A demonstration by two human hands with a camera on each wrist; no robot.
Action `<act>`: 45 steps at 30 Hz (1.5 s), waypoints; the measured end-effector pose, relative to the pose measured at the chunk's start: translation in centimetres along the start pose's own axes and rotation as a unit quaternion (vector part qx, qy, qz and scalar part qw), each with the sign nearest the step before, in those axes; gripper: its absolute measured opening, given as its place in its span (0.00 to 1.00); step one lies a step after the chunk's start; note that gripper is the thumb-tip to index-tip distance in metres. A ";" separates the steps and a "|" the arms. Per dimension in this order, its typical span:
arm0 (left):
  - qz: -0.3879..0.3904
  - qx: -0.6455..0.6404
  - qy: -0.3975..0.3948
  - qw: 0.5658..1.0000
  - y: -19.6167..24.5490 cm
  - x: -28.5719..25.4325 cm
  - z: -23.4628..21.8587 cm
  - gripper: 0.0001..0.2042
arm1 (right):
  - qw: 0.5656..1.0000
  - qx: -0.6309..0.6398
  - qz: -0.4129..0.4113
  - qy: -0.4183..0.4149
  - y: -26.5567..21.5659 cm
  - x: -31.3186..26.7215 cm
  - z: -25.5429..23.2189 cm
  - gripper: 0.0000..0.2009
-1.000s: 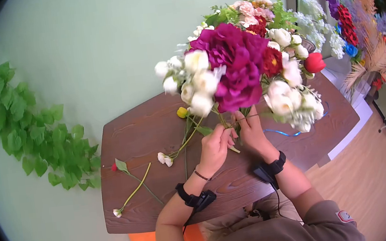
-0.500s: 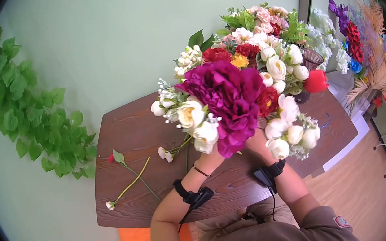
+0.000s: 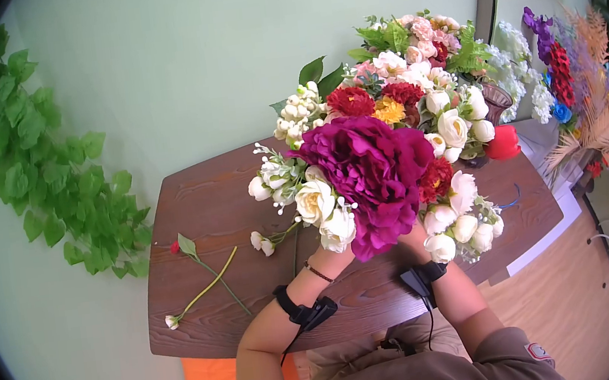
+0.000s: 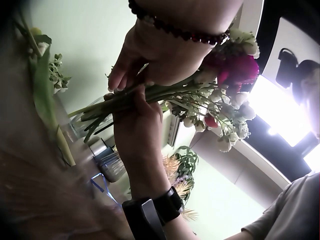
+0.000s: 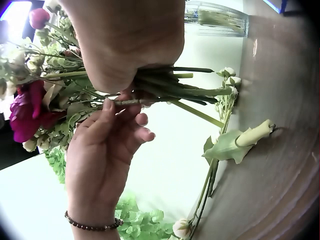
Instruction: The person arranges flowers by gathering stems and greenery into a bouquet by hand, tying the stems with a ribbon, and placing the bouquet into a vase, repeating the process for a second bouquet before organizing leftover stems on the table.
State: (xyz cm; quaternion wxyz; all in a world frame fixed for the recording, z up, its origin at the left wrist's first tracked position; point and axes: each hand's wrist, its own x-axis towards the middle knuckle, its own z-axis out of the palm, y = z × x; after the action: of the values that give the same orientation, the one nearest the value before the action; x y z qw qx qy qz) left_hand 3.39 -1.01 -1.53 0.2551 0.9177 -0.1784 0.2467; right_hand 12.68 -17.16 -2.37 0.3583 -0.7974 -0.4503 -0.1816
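Observation:
A large bouquet of artificial flowers (image 3: 370, 175), with a big purple peony in front and white, red and yellow blooms around it, is held over the table, and its blooms hide both hands' fingers in the head view. My right hand (image 4: 137, 135) grips the bundled green stems (image 5: 175, 90); their cut ends stick out past it. Beside it, my left hand (image 5: 102, 155) pinches one thin stem between thumb and fingers along the bundle's side. Its remaining fingers are loosely bent.
On the brown table (image 3: 191, 188) lie a red flower (image 3: 175, 247), a white flower (image 3: 172, 322) and small white roses (image 3: 262, 243). A blue ribbon (image 4: 102, 187) lies at the right. A dark glass vase (image 3: 495, 99) stands behind the bouquet; a leafy green vine (image 3: 46, 167) hangs left.
The bouquet has come down and tipped toward me, so its blooms now cover the hands that showed one second ago. A yellow flower on the table is now hidden.

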 end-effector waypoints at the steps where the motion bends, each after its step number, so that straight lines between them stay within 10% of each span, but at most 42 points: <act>1: -0.044 0.065 -0.059 0.995 0.4 0.1 -0.6 0.23 | 1.000 0.007 -0.001 0.000 -0.2 0.0 0.1 0.20; 15: 0.127 0.014 0.148 0.981 1.8 1.5 -2.4 0.28 | 0.992 0.119 -0.022 -0.028 -0.8 0.2 -0.1 0.21; 27: -0.019 0.067 0.135 0.988 3.0 3.2 -3.4 0.09 | 0.985 0.174 -0.015 -0.008 -1.3 0.3 -0.1 0.18; 32: -0.052 -0.011 0.144 0.988 3.7 3.8 -4.3 0.11 | 0.901 0.368 0.217 -0.074 -4.6 1.8 -1.9 0.13; 45: -0.056 -0.003 0.123 0.991 5.4 3.4 -4.5 0.14 | 0.888 0.453 0.083 -0.012 -3.7 2.0 -1.2 0.12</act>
State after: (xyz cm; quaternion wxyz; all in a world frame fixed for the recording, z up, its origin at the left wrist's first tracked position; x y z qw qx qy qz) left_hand 2.13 -3.49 5.77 0.2915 0.8882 -0.0944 0.3423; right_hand 10.68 -15.65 1.21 0.6888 -0.5853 -0.4199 0.0824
